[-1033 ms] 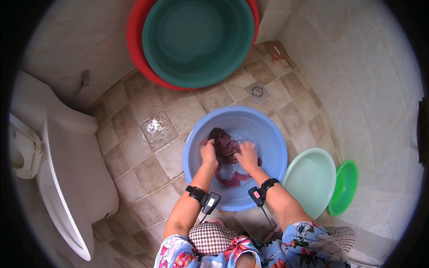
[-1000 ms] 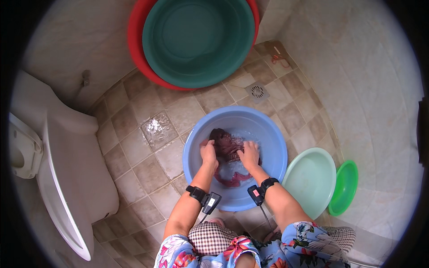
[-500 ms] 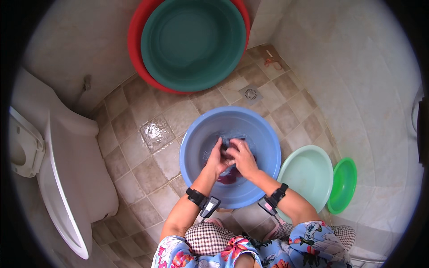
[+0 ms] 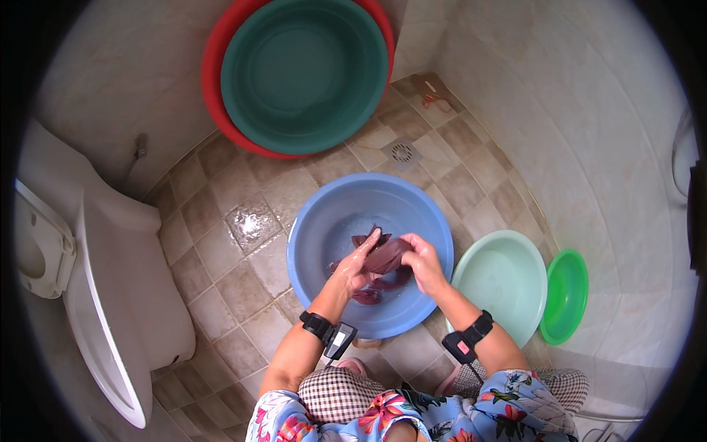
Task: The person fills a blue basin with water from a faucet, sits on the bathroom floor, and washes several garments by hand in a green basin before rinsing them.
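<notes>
Over a blue basin [image 4: 303, 287] with a little water in it, both hands work on a wet maroon cloth [image 4: 387, 257]. My left hand [image 4: 356, 268] lies against the cloth's left side, its fingers pressed to the bunched fabric. On the other side my right hand [image 4: 423, 259] pinches the stretched fabric between thumb and fingers. Folds of the cloth hang below the hands toward the bottom of the basin. Part of the fabric is hidden behind the fingers. Each forearm wears a black strap with a small device.
Right of the blue basin stand a pale mint basin [image 4: 508, 287] and a bright green basin [image 4: 565, 298]. A dark green tub [image 4: 302, 74] sits inside a red tub [image 4: 212, 81] at the far wall. A floor drain [image 4: 401, 152] is nearby; a toilet [image 4: 110, 295] stands left.
My hands have moved apart and lifted the maroon cloth, which now shows stretched between them. Before, they were close together over it, low in the basin. The whole view has shifted slightly.
</notes>
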### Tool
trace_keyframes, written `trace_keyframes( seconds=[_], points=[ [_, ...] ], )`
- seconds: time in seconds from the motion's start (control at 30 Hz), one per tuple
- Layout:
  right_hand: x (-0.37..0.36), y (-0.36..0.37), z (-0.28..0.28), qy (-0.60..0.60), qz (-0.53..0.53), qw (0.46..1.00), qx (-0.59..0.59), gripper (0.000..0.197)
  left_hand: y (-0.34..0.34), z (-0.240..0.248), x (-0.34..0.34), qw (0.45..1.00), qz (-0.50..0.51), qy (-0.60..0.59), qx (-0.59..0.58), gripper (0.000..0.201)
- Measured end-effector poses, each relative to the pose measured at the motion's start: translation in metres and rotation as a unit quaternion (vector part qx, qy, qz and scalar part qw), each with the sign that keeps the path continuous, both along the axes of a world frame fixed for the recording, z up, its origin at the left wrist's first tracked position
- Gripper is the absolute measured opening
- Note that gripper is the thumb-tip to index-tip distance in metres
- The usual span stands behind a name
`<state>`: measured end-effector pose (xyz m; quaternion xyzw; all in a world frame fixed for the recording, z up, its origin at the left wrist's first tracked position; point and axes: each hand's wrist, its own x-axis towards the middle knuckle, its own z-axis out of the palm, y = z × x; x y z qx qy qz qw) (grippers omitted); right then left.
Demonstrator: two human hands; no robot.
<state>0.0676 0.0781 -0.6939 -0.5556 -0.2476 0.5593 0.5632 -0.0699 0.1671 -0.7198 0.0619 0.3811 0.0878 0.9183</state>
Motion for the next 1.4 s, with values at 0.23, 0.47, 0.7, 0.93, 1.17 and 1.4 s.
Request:
trace_keyframes(
  seconds=[0.23,0.47,0.7,0.93,1.17,1.4],
  points=[
    [0.021,0.029,-0.037,0.093,0.074,0.991,-0.066,0.031,-0.008,-0.011,-0.008,0.984,-0.125,-0.109,0.063,0.039],
    [0.025,0.017,-0.043,0.379,0.193,0.904,0.049,0.078,-0.015,0.0,-0.009,0.984,-0.074,-0.151,-0.051,0.037],
    [0.019,0.022,-0.039,0.384,0.184,0.9,0.087,0.085,-0.035,0.001,0.011,0.966,-0.027,-0.203,-0.16,0.029],
    [0.016,0.035,-0.041,0.093,0.131,0.987,-0.012,0.028,-0.034,-0.008,0.012,0.979,-0.174,0.012,0.11,0.012],
    [-0.012,0.04,-0.067,-0.352,0.043,0.934,-0.033,0.018,-0.053,-0.045,0.021,0.722,-0.19,0.297,0.596,0.033],
    [0.017,0.037,-0.055,0.142,0.053,0.988,-0.035,0.049,-0.034,-0.023,0.004,0.99,-0.132,-0.034,0.029,0.026]
  ],
)
